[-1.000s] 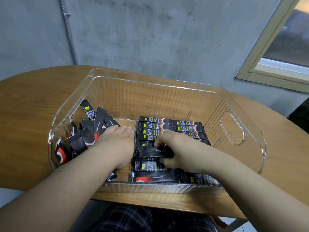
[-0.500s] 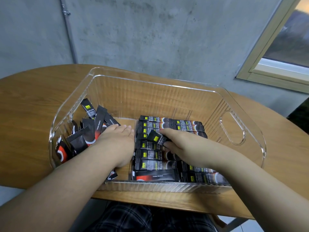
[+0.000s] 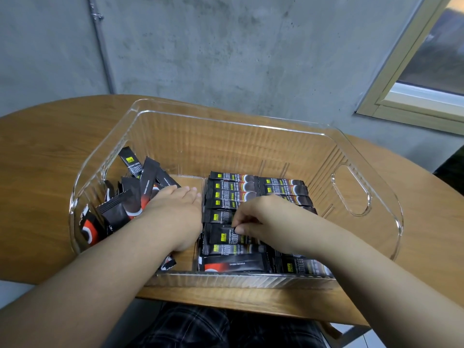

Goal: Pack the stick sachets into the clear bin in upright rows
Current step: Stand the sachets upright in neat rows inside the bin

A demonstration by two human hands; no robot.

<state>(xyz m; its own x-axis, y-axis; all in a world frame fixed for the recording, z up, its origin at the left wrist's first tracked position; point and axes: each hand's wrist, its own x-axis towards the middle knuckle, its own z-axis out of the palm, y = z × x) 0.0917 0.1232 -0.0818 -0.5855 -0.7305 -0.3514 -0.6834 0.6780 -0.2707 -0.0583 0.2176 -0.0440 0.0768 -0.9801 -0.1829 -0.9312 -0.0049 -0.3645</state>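
Note:
A clear plastic bin (image 3: pixel 371 156) stands on the wooden table (image 3: pixel 45 151). Inside it, black stick sachets lie in neat rows (image 3: pixel 233 194) on the right half, and a loose heap of sachets (image 3: pixel 125 197) leans in the left end. My left hand (image 3: pixel 175 212) lies flat with straight fingers, its edge against the left ends of the rows. My right hand (image 3: pixel 263 219) has its fingers curled and pinches one sachet (image 3: pixel 223 237) in the middle of the rows.
The bin has a cut-out handle (image 3: pixel 351 194) in its right wall. A grey concrete wall stands behind the table, with a window frame (image 3: pixel 406 96) at the right. My lap shows below the table's near edge.
My right hand has come back toward me from the farther rows and now pinches a sachet lying flat mid-row. The left hand has stayed in place.

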